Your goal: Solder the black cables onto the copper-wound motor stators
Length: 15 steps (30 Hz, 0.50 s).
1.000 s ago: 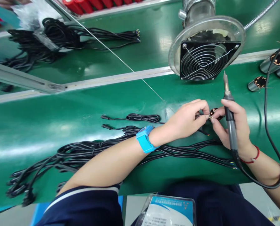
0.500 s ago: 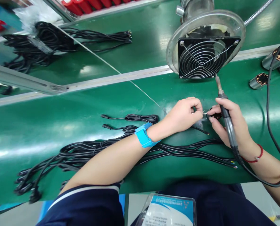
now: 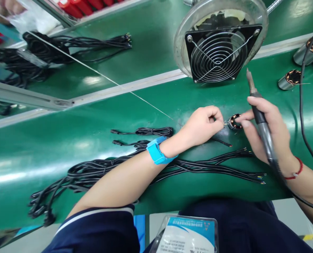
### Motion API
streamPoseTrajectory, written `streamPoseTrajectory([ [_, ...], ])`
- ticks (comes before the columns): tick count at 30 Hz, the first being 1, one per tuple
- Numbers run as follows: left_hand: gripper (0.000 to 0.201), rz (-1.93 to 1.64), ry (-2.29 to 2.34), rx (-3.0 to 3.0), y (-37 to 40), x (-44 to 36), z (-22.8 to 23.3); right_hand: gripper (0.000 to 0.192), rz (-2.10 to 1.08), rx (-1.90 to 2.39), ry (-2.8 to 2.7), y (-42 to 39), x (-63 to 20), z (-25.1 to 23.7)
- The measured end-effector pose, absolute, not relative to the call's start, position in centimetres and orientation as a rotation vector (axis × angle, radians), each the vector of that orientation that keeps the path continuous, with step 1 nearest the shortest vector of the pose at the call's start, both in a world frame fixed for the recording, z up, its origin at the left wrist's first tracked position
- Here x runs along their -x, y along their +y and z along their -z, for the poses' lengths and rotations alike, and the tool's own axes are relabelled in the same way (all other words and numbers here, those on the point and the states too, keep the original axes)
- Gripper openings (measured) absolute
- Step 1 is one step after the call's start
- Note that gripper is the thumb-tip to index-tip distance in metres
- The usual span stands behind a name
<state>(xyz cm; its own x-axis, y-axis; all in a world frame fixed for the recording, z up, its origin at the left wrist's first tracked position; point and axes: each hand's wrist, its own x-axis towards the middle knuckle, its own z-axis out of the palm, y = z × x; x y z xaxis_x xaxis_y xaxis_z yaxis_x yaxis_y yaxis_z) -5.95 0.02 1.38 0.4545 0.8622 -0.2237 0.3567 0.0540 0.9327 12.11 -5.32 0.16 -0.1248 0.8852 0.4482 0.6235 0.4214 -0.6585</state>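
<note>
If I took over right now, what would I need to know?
Left hand: pinching a thin wire at the small copper coil on the green table.
Right hand: fingertips steady the coil while gripping the soldering iron, tip pointing up, away from the coil.
Black cables lie under the left arm.
Done: wire brought to the coil. Left: iron not yet on the joint.

A round fan [image 3: 219, 52] with a black wire grille stands at the back of the green counter [image 3: 67, 140]. Metal cylinders [image 3: 290, 79] with copper windings lie at the right. Another pile of black cables [image 3: 40, 52] lies far left, behind a metal rail [image 3: 27, 95]. Red parts [image 3: 74, 5] line the top edge.
</note>
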Motion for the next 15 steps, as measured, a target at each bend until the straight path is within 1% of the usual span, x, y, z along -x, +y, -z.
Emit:
streamPoseTrajectory([
  [3,0.007,-0.553,1.112,-1.549,0.1,5.9,-1.1,0.041,-0.391,1.235,-1.78,-5.8,-12.8,-0.7],
  [8,0.008,-0.552,1.137,-1.546,0.2,5.8,-1.2,0.027,-0.254,1.101,-1.739,-6.4,-13.7,-1.2],
  [12,0.008,-0.543,1.16,-1.532,0.4,5.7,-1.4,0.014,-0.322,1.055,-1.688,-6.8,-13.9,-1.2],
  [15,0.01,-0.554,1.15,-1.525,0.4,5.7,-1.5,0.013,-0.303,1.013,-1.728,-6.7,-13.9,-1.2],
])
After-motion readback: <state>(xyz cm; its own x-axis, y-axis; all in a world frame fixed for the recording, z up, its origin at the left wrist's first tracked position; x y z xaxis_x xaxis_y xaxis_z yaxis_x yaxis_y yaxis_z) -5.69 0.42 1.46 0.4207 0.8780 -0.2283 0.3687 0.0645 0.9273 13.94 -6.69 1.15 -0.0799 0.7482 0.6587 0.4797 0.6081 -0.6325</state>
